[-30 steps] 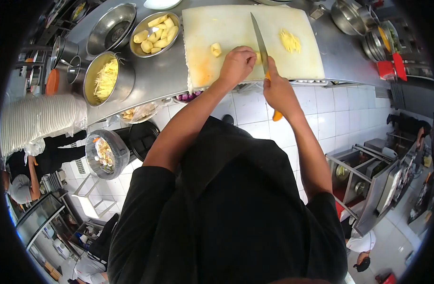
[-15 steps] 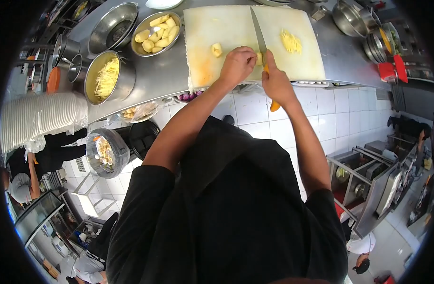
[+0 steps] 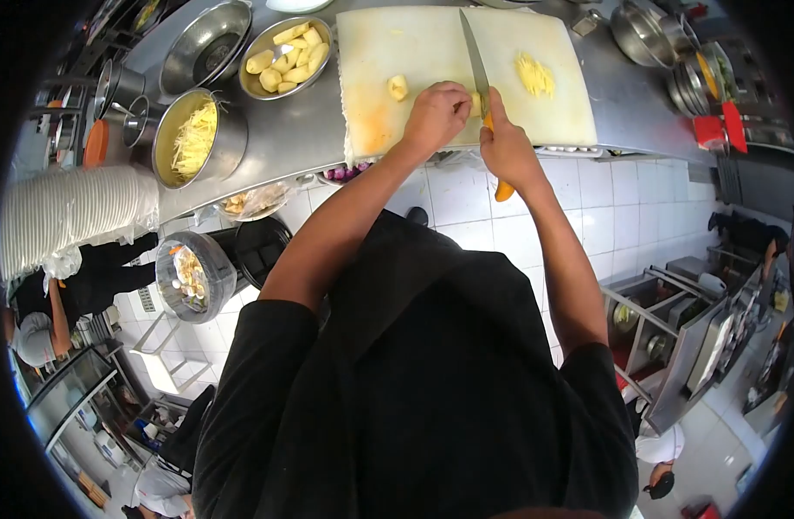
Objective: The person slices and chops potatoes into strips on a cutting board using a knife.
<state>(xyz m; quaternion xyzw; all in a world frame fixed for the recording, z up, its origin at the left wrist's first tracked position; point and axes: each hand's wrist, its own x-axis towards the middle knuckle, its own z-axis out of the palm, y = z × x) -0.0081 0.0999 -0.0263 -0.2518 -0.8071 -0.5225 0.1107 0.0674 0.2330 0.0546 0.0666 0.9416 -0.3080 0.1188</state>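
Note:
My right hand (image 3: 507, 150) is wrapped round the yellow handle of a long kitchen knife (image 3: 473, 50). Its blade points away from me across the white cutting board (image 3: 371, 52). Left of the blade, the bent fingers of my left hand (image 3: 437, 115) press a piece of peeled potato (image 3: 475, 105) onto the board, right against the knife. Another potato chunk (image 3: 398, 87) lies to the left on the board. On the right side sits a small pile of potato strips (image 3: 534, 75).
A bowl of peeled potatoes (image 3: 270, 81) and a pot with potato strips (image 3: 159, 154) stand left of the board, near a steel colander (image 3: 179, 73). Metal bowls (image 3: 636, 39) are at the right. Below the counter is a lined bin (image 3: 224, 285). Several people are around the kitchen.
Both hands keep almost the same place, with the knife still against the potato piece. The view has shifted very slightly.

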